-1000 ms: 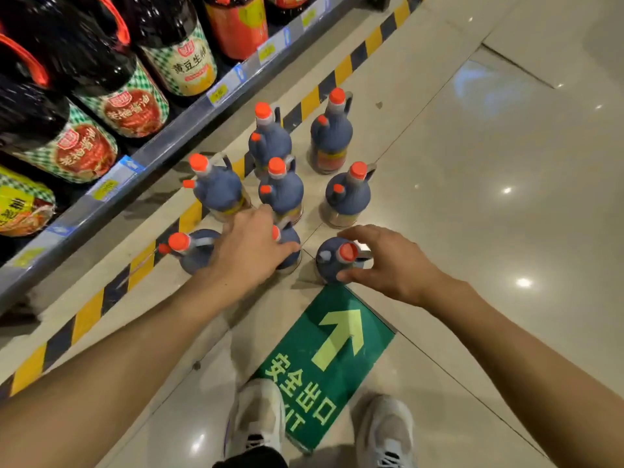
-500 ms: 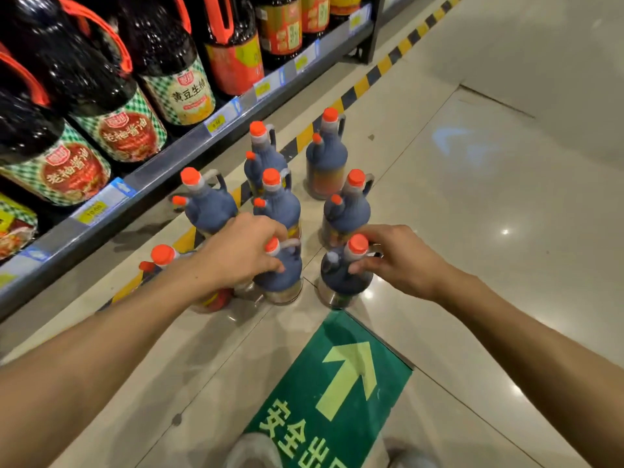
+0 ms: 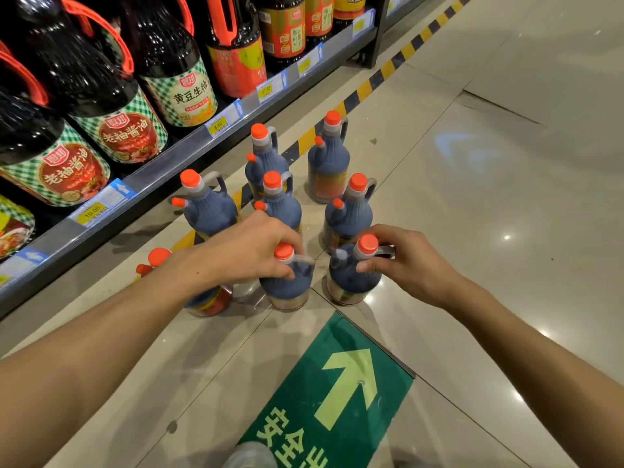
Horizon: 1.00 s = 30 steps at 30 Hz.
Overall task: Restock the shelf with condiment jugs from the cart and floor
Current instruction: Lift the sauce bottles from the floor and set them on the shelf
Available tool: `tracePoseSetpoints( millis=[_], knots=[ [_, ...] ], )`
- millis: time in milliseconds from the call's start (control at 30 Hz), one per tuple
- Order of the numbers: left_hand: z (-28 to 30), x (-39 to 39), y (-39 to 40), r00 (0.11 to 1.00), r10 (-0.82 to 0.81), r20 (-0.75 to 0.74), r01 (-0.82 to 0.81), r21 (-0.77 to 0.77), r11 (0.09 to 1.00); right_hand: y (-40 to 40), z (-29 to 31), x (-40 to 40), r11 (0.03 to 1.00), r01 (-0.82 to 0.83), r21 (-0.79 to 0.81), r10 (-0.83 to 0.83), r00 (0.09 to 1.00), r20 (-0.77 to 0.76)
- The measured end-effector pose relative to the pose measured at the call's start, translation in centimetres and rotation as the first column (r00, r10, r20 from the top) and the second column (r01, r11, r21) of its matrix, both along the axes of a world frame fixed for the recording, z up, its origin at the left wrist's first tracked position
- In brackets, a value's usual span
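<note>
Several dark condiment jugs with orange caps stand clustered on the floor in front of the shelf (image 3: pixel 189 153). My left hand (image 3: pixel 246 248) grips the neck of the near middle jug (image 3: pixel 287 285). My right hand (image 3: pixel 405 261) grips the handle of the near right jug (image 3: pixel 347 278). Another jug (image 3: pixel 202 298) stands under my left wrist, mostly hidden. Further back stand more jugs, among them one at the left (image 3: pixel 206 207) and one at the far right (image 3: pixel 329 160).
The low shelf carries large dark soy sauce bottles (image 3: pixel 114 119) with red handles and price tags (image 3: pixel 219 125) along its rail. A yellow-black hazard stripe (image 3: pixel 368 87) runs along the floor. A green arrow floor sticker (image 3: pixel 337 393) lies near my feet. Glossy tiles spread out to the right.
The view has tilted up, so my shoes dropped out of sight. Both hands have closed tighter on the two nearest jugs, which now sit slightly higher in the view.
</note>
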<state>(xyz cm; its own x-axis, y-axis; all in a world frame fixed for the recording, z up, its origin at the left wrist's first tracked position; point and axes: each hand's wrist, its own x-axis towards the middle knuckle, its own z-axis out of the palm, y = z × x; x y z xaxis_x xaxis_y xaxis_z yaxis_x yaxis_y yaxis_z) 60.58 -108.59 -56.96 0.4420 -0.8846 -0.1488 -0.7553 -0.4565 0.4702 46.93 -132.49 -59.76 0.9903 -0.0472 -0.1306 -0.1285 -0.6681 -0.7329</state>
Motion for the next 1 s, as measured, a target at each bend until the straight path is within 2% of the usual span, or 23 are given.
tracePoseSetpoints(
  millis=[200,333,367,433,500,533,567,667,733,900,1000],
  knots=[
    [-0.2,-0.8,-0.6,1.0,0.001,-0.019,-0.001,-0.014,1.0,0.0,-0.3,0.0,0.999,0.021,0.049,-0.021,1.0,0.005],
    [-1.1,-1.5,0.4,0.986,0.153,-0.065,-0.156,-0.043,0.987,-0.1,-0.7,-0.6,0.992,0.052,0.118,-0.05,0.999,-0.022],
    [-1.6,-2.1,1.0,0.961,0.239,-0.141,-0.25,-0.066,0.966,-0.2,-1.1,-0.9,0.986,0.072,0.151,-0.067,0.997,-0.035],
    [-3.9,-3.3,2.5,0.842,0.407,-0.354,-0.465,-0.094,0.88,-0.9,-2.2,-1.7,0.965,0.137,0.226,-0.119,0.989,-0.091],
    [-6.6,-4.5,3.9,0.689,0.469,-0.553,-0.595,-0.06,0.802,-1.3,-3.6,-2.4,0.942,0.19,0.275,-0.143,0.973,-0.183],
    [-7.8,-5.1,4.2,0.634,0.482,-0.604,-0.622,-0.029,0.782,-1.4,-4.2,-2.6,0.934,0.203,0.294,-0.137,0.964,-0.228],
    [-9.0,-5.4,4.3,0.611,0.492,-0.62,-0.628,-0.003,0.778,-1.4,-4.8,-2.6,0.927,0.207,0.314,-0.124,0.957,-0.264],
    [-10.5,-5.5,3.1,0.64,0.517,-0.568,-0.605,0.042,0.795,-1.2,-6.2,-2.2,0.914,0.197,0.355,-0.07,0.937,-0.341],
    [-11.4,-4.9,2.6,0.628,0.533,-0.567,-0.615,0.059,0.786,-1.1,-6.9,-1.7,0.912,0.198,0.359,-0.055,0.927,-0.372],
    [-12.8,-3.9,2.8,0.611,0.514,-0.602,-0.594,0.08,0.801,-0.5,-7.8,-0.6,0.874,0.161,0.458,0.007,0.939,-0.343],
    [-13.2,-4.0,2.8,0.59,0.509,-0.626,-0.615,0.06,0.786,-0.2,-8.6,-0.8,0.846,0.202,0.494,-0.023,0.938,-0.345]
  ],
)
